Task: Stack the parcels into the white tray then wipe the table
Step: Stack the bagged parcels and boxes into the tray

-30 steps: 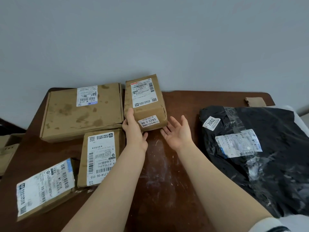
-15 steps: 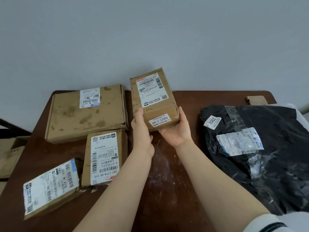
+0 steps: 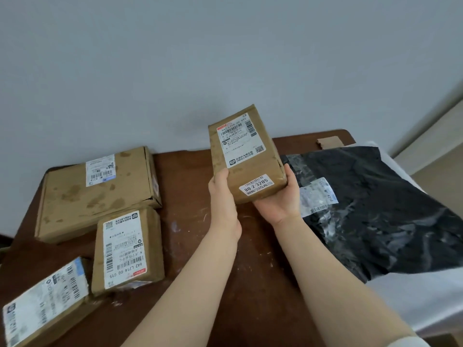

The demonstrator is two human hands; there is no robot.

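Note:
Both my hands hold a small brown cardboard parcel (image 3: 246, 156) in the air above the middle of the dark wooden table (image 3: 190, 186). My left hand (image 3: 221, 196) grips its left side and my right hand (image 3: 280, 199) cups its lower right corner. A black plastic mailer bag (image 3: 380, 211) lies at the right, on top of the white tray (image 3: 411, 301), whose white surface shows under and beside the bag. On the left of the table lie a large flat brown box (image 3: 97, 191), a smaller brown parcel (image 3: 127, 249) and a labelled parcel (image 3: 42, 306) at the near left corner.
A grey wall (image 3: 225, 58) stands right behind the table. A scrap of cardboard (image 3: 329, 142) lies at the far right corner. White smears mark the table top between my arms.
The small parcel has gone from resting on the table to being lifted by both hands, and it has moved up and to the right toward the black bag.

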